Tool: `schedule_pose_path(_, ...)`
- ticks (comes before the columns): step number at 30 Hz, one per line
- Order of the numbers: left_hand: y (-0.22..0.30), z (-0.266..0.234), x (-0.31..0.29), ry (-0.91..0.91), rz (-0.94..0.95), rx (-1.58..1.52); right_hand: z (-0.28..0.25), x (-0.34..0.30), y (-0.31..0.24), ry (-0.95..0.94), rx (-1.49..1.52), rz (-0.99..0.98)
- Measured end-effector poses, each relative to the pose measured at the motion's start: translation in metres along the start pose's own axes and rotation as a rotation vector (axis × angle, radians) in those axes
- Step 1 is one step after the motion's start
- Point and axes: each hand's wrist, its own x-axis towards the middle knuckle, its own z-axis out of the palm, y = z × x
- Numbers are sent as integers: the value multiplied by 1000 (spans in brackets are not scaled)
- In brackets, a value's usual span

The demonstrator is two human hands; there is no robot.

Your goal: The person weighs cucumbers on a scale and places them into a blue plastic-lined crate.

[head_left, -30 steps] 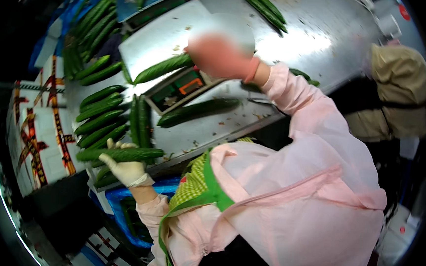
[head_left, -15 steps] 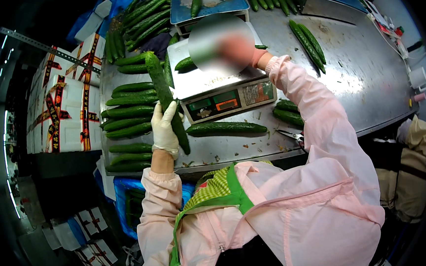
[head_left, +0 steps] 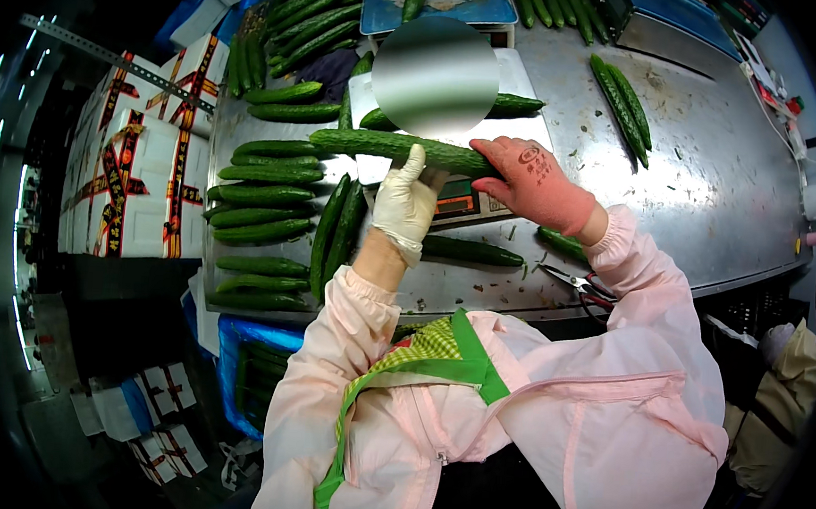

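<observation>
A long green cucumber [head_left: 368,145] is held crosswise just in front of the scale's white pan. My left hand [head_left: 405,209], in a white glove, grips it from below near its middle, thumb up along its side. Around its right end closes my right hand [head_left: 538,183], in a pink glove. Behind it, cucumber ends show on the weighing scale [head_left: 532,69]; a blurred round patch hides the middle of the pan. Two cucumbers [head_left: 332,235] lie lengthwise left of my left wrist. Another cucumber [head_left: 474,252] rests in front of the scale.
Rows of cucumbers [head_left: 265,194] line the table's left side, with a heap [head_left: 311,21] behind. A second scale with a blue tray [head_left: 378,11] stands at the back. Scissors [head_left: 576,280] lie near the front edge. Two cucumbers [head_left: 620,109] lie right on the metal table [head_left: 697,180].
My right hand has come back from the scale pan to the cucumber's right end. My left hand has moved right, from a slanted cucumber to one held crosswise; whether it is the same one, I cannot tell.
</observation>
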Motion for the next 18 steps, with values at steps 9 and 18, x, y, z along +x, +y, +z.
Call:
schedule_pose_path(9,46,-51,21,256,306,226,2,-2,57,210,-254,-37)
schedule_pose_path(18,64,-49,47,243,264,649,19,15,73,175,-385,51)
